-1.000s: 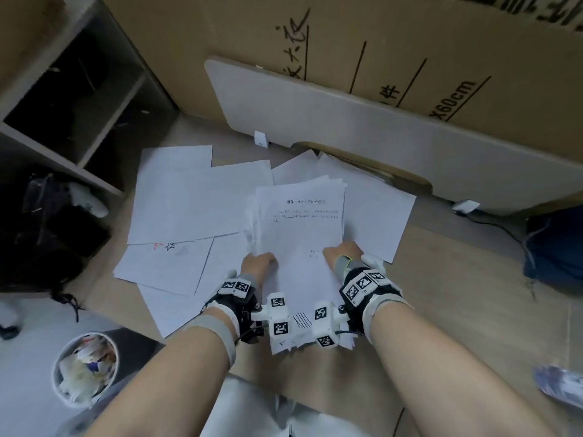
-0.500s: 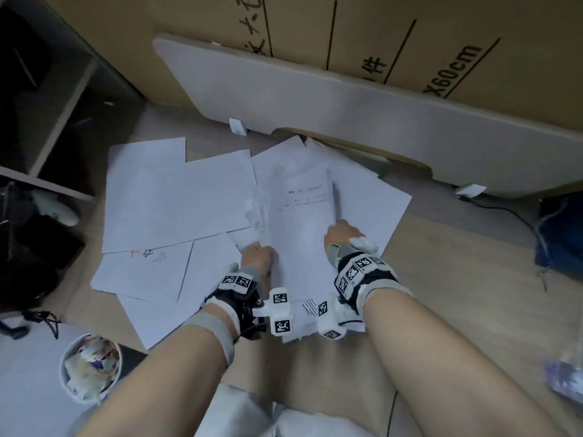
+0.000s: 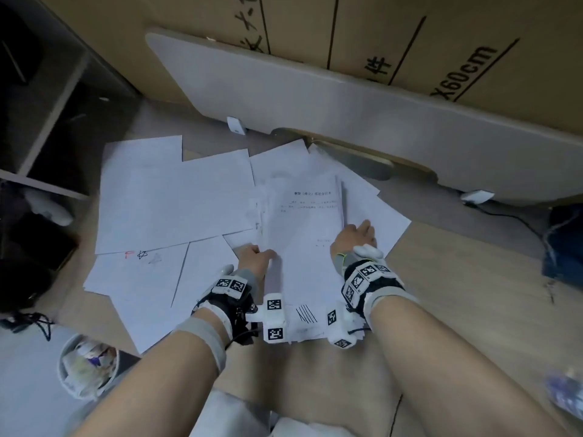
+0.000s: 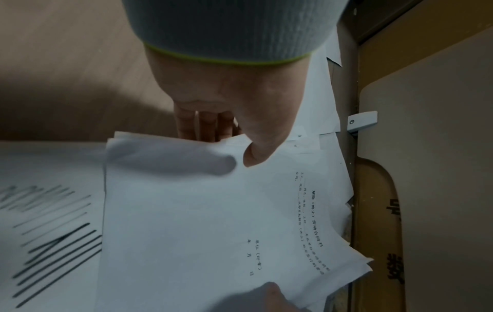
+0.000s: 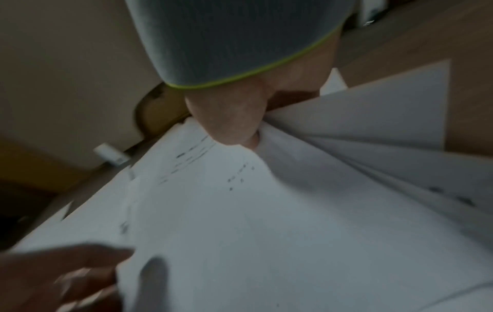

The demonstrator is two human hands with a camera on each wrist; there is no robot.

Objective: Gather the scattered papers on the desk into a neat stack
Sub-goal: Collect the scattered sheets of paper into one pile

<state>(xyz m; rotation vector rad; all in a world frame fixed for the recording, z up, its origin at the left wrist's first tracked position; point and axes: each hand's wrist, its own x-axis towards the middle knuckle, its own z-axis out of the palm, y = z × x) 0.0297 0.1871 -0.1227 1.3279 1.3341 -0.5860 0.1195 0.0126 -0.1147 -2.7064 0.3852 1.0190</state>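
Left arm: my bare forearm comes in from 7 o'clock of the head view, a grey band and a black strap with white marker blocks round the wrist.
Left hand (image 3: 254, 257): at centre, thumb on top of the bundle of papers (image 3: 303, 247) at its 9 o'clock edge, my fingers (image 4: 202, 126) tucked beneath, pinching it.
Right arm: my bare forearm enters from 5 o'clock, wrist wrapped in the same grey cuff and marker blocks.
Right hand (image 3: 355, 236): at the bundle's 3 o'clock edge, thumb pressed on the top sheet, fingers reaching toward 12 o'clock along that edge; the wrist view is blurred.
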